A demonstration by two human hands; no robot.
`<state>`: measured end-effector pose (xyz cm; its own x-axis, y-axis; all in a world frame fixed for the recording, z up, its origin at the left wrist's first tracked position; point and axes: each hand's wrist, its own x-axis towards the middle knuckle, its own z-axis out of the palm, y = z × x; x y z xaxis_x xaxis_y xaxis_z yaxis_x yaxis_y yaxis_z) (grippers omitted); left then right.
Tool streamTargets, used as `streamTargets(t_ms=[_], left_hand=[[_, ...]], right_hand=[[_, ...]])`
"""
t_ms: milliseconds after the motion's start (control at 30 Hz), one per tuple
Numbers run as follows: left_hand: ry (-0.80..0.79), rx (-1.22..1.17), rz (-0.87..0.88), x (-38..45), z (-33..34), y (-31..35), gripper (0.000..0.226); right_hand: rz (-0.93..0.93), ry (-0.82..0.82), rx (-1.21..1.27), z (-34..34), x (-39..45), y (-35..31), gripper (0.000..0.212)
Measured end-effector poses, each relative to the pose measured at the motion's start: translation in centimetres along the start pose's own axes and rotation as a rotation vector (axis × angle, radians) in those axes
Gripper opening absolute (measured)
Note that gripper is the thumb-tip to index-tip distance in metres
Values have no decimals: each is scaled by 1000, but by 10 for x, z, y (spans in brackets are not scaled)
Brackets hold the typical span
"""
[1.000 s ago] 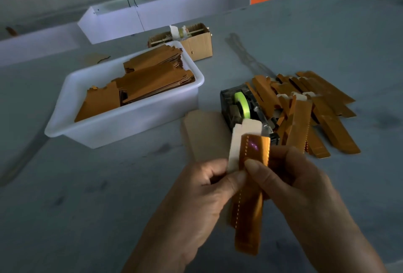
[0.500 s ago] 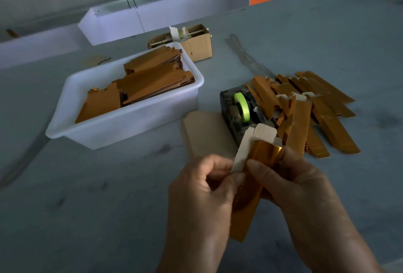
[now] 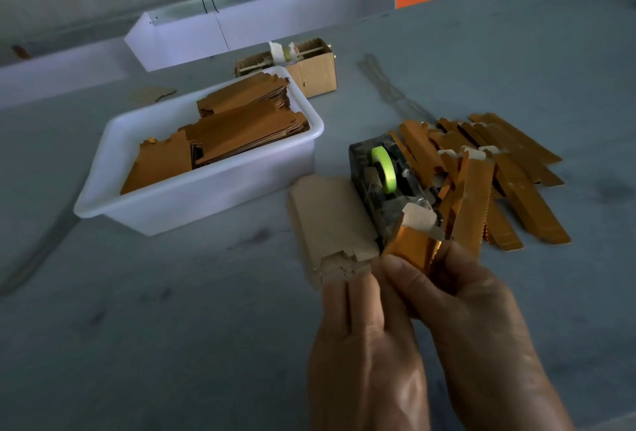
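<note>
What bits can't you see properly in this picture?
In the head view:
- Gold carton: lower part behind left hand and right hand.
- Left hand's fingertips: behind its own knuckles, hold unclear.
- Tape dispenser: near end behind the carton.
- Small cardboard box: contents too small, partly behind white tub.

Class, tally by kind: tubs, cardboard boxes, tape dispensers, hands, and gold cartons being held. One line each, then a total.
White tub: 1
Cardboard box: 1
Tape dispenser: 1
Held gold carton: 1
Hands: 2, left hand and right hand
Total: 6
</note>
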<state>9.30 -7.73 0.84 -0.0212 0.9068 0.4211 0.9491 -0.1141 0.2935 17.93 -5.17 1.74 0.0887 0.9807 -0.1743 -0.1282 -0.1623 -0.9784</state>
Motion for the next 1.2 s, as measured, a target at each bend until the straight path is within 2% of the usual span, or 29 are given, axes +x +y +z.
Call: streamTargets(t_ms=[67,100,167,233,300,400,533,600,767,933,1200], left_hand=[[-5,-80,59,-4,-1,-7,24],[1,-225,-12,0,-6,-10,21],[-55,-612,-306,8,-14,-17,13],[-291,-1018,-575,16,-19,-23,11],[-435,-1123,-612,22,-24,-29,23],[-392,-1239,-662,29,-25,-27,21],[-270,-1219,-703,38,-18,-32,8],[-228,-1245,-742,44,-16,-37,8],[-245,-1328,-815,55,-17,-35,13],[-232,-1295,-733,58,-9,-23,14],[-275,-1297,-740,60,-1,-13,16]], right_hand=[[-11,2,8,-1,2,1,31],[-19,-9,23,-1,3,1,29],[-46,-32,38,-2,4,0,27],[-85,-35,30,-2,4,-1,30],[-114,-35,3,-3,5,-3,32],[-175,-7,-131,-5,7,-9,34],[-327,195,-328,-25,24,-20,9],[-288,223,-340,-37,40,-22,7],[19,-8,-313,-42,67,-16,13],[-21,-29,-408,-34,69,-14,14],[-12,-15,-414,-27,66,-16,8]])
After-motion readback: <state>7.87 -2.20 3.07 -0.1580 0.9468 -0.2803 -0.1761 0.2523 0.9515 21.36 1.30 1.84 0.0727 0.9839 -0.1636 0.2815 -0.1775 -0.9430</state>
